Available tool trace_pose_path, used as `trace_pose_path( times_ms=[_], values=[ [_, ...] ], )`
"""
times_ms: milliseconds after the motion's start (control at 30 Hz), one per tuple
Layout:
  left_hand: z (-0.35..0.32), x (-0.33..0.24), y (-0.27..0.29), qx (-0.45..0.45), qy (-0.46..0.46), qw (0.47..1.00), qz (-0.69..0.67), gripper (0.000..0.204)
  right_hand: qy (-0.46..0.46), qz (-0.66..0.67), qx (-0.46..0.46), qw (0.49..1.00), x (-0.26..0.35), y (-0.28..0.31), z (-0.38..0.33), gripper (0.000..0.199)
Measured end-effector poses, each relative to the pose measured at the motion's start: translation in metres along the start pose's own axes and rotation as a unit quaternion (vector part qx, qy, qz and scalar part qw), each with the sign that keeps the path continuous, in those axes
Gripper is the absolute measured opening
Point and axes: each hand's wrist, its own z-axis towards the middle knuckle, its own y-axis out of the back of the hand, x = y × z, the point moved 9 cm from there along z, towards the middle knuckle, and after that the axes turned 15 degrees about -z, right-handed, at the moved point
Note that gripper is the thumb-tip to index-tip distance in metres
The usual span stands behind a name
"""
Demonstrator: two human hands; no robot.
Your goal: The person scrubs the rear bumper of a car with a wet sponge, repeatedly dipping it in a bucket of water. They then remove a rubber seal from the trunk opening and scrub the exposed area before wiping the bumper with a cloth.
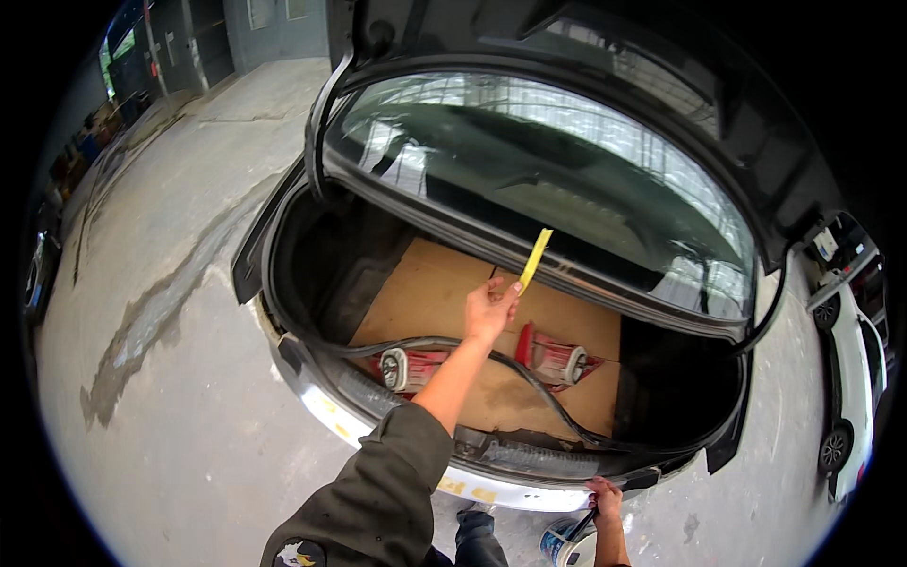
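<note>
My left hand (491,310) is raised over the open car boot, its fingers pinched on the lower end of a flat yellow strip (536,259). The strip points up toward the rear window; its kind is unclear. By the rear bumper (331,413), at the lower right, my right hand (605,497) is closed around a thin dark stick-like thing (583,525) that slants down toward a bucket (557,541). Two red tail lights (412,369) lie on brown cardboard (491,402) in the boot. A black rubber seal (529,374) sags loosely across the boot opening.
The boot lid (586,57) stands raised above the rear window (567,180). A white car (855,359) is parked on the right. Grey concrete floor (189,397), with a dark wet-looking streak, stretches along the left side.
</note>
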Motion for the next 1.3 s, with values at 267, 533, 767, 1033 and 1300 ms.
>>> trace_pose_path(
  times_ms=[267,533,767,1033,1300],
  values=[
    [-0.025,-0.037,-0.04,0.092,-0.021,0.995,-0.043,0.021,0.024,0.03,-0.033,0.999,0.012,0.009,-0.046,0.023],
    [-0.052,-0.034,-0.043,0.213,-0.073,0.966,0.124,0.015,0.032,0.082,-0.083,0.993,-0.007,-0.005,-0.095,0.024],
    [-0.267,0.09,-0.063,0.552,-0.016,0.752,0.36,0.02,0.058,0.097,-0.109,0.988,-0.009,0.0,-0.163,0.022],
    [-0.409,0.205,-0.034,0.63,0.098,0.679,0.364,0.018,0.131,-0.01,-0.066,0.989,-0.055,0.017,-0.215,0.021],
    [-0.501,0.295,-0.039,0.649,0.012,0.565,0.51,0.023,-0.022,0.283,-0.194,0.939,-0.25,0.089,-0.241,0.012]
  ],
)
